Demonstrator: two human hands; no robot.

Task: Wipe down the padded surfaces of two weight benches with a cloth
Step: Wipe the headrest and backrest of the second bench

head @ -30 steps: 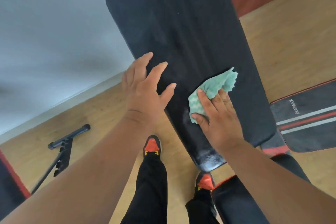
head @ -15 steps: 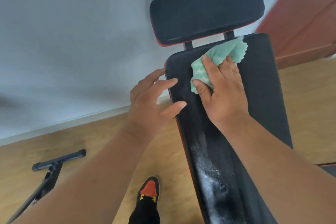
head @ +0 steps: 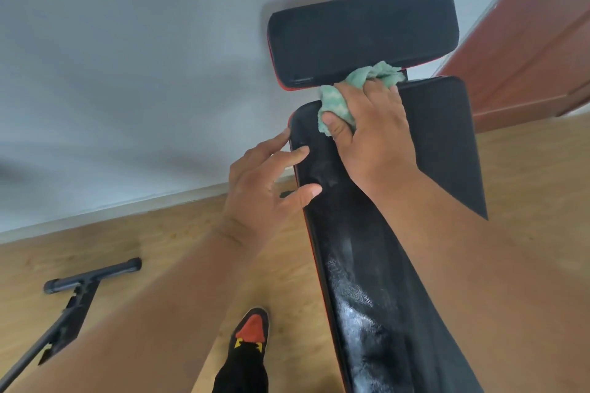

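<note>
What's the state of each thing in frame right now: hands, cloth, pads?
right hand: grips the cloth, pressing it on the back pad's top end
left hand: fingers spread, touching the pad's left edge
cloth: bunched, green
back pad: streaked with shiny smears
head pad: matte, blurred

left hand (head: 265, 188): fingers spread, relaxed, arm extended | right hand (head: 370, 134): fingers curled gripping, arm extended

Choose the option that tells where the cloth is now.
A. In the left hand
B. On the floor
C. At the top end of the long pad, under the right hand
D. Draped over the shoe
C: the right hand holds the cloth against the top end of the long pad.
</note>
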